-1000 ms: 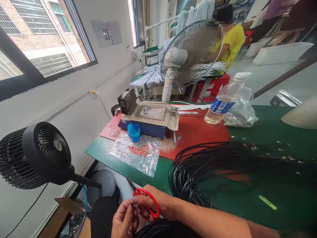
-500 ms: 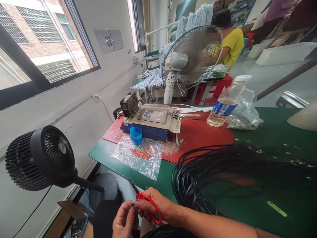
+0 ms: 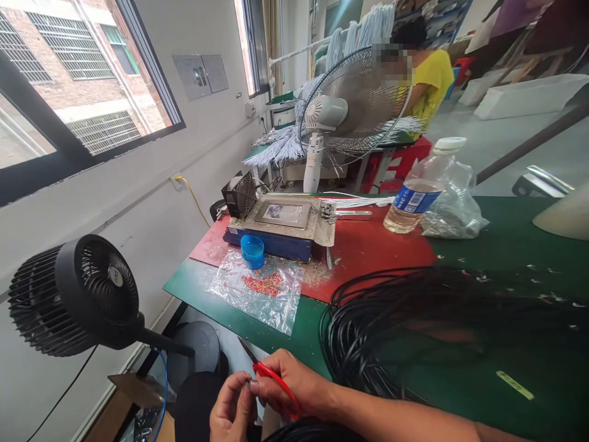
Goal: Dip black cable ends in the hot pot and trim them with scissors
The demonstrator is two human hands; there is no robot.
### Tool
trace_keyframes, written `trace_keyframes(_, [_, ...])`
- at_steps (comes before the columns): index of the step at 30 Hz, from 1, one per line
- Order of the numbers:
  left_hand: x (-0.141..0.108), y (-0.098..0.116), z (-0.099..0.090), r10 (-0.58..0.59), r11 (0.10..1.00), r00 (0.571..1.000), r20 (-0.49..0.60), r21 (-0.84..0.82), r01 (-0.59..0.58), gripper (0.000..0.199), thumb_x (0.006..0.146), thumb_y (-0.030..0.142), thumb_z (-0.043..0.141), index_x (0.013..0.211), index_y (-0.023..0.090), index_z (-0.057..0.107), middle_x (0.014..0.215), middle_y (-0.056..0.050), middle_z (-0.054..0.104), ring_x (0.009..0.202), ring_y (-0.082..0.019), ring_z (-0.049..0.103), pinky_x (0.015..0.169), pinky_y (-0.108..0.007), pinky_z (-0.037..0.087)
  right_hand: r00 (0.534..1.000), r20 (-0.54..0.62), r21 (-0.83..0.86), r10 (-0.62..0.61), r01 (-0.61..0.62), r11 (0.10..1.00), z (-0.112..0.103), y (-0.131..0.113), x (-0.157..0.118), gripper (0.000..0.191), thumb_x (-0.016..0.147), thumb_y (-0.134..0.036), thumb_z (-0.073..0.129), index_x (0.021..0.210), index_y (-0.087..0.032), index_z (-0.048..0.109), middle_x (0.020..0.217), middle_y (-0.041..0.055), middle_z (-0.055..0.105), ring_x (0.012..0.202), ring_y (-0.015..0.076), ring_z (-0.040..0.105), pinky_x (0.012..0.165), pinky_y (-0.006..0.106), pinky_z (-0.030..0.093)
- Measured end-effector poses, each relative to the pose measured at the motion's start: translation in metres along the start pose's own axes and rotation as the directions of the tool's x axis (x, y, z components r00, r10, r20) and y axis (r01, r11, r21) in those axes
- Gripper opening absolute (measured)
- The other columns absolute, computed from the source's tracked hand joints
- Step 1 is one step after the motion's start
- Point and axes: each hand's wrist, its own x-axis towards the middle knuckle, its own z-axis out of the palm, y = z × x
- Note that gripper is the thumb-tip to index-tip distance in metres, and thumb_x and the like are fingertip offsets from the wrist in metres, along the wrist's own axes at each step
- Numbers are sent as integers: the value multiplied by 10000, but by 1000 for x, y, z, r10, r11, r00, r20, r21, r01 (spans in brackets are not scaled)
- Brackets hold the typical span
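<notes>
Red-handled scissors (image 3: 281, 385) hang on the fingers of my right hand (image 3: 299, 387), their dark blades pointing up and left past the table's front edge. The thumb and fingers of my left hand (image 3: 234, 405) are pinched on a tiny dark piece, perhaps a wire end, too small to make out. My right thumb tip touches the same spot. Below both hands, black cable (image 3: 313, 431) runs across the bottom of the view. A large coil of black cable (image 3: 352, 344) lies on the table just beyond my right forearm.
On the green table (image 3: 308, 328) are a plastic bag (image 3: 230, 285) with small red bits, a blue cup (image 3: 253, 253), a blue hot-plate device (image 3: 276, 242) and a bottle (image 3: 411, 205). A black fan (image 3: 101, 288) stands left. A person in yellow (image 3: 430, 80) sits beyond a white fan (image 3: 326, 113).
The scissors have tilted slightly in my right hand, and their blades look more spread. My two hands remain together in nearly the same place.
</notes>
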Motion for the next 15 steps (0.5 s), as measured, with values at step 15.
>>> trace_keyframes(15, [3,-6,0,-100,981,991,92,-155,113,286,444,363,792,662,208,690,404,23,578,355,-30,410,370,-150,286,999,-7,160,46,-45,986,3,-4,3,491,661,-584,613,574,-109,524,379,-54,433,303,43,379,308,158,247])
